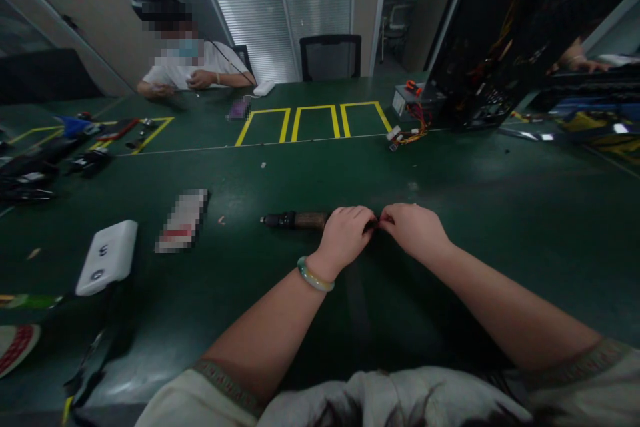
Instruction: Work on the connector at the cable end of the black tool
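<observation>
A dark electric screwdriver (305,220) lies lengthwise on the green table (310,320), its bit end pointing left. My left hand (347,230), with a bangle at the wrist, is closed around its rear end and covers that part. Just to the right, my right hand (413,227) is closed in a pinch at the screwdriver's tail, its fingertips almost touching the left ones. Something small and dark shows between the two hands, but its kind is too hidden to make out.
To the left lie a blurred-out phone-like item (183,221) and a white box (107,257) with a cable. Tools (45,153) crowd the far left. A power supply (417,101) and black computer case (493,53) stand back right. Across the table sits a person (200,67).
</observation>
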The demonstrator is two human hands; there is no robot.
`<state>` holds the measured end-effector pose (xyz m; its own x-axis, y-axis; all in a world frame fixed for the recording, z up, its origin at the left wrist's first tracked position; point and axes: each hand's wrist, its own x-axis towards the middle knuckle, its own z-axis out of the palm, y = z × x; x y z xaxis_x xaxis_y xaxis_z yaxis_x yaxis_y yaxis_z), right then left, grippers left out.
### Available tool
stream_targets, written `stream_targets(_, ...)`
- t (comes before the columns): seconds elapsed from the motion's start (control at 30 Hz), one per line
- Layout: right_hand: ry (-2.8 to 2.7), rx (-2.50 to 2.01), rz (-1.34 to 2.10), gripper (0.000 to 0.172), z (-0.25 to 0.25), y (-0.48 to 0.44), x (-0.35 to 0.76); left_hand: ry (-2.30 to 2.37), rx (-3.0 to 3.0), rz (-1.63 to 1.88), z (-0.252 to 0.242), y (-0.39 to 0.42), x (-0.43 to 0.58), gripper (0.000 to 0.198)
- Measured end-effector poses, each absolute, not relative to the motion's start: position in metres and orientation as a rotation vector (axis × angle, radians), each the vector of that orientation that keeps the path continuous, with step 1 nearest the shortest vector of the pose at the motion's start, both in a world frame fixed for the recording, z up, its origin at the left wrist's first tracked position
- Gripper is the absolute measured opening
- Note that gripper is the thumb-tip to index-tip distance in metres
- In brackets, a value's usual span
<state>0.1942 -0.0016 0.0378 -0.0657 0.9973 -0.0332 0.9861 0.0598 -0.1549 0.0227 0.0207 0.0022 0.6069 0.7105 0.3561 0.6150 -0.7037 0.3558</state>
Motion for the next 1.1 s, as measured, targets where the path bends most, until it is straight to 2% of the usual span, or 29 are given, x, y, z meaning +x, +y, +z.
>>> stream_targets(0.13,-2.328,-1.953,0.006,0.01,0.035,0.001,0.191,1.072,2.639,0.732,0.004,0.019,0.02,0.013)
stream_targets(0.33,-2.342,-1.921,0.257,0.006,0.028,0.004,0.193,1.088,2.659,0.7,0.006,0.018,0.019,0.014)
stream_targets(0.57,-2.427,-1.866,0.047,0.009,0.021,-0.003,0.189,1.11,2.65,0.714,0.005,0.017,0.019,0.014)
stream_targets(0.87,-2.53,-1.77,-0.013,0.017,0.023,-0.005,0.185,1.091,2.624,0.736,0.008,0.015,0.019,0.012)
stream_targets(1.1,-2.55,-1.784,-0.041,0.014,0.025,0.001,0.186,1.077,2.654,0.758,0.012,0.015,0.019,0.019)
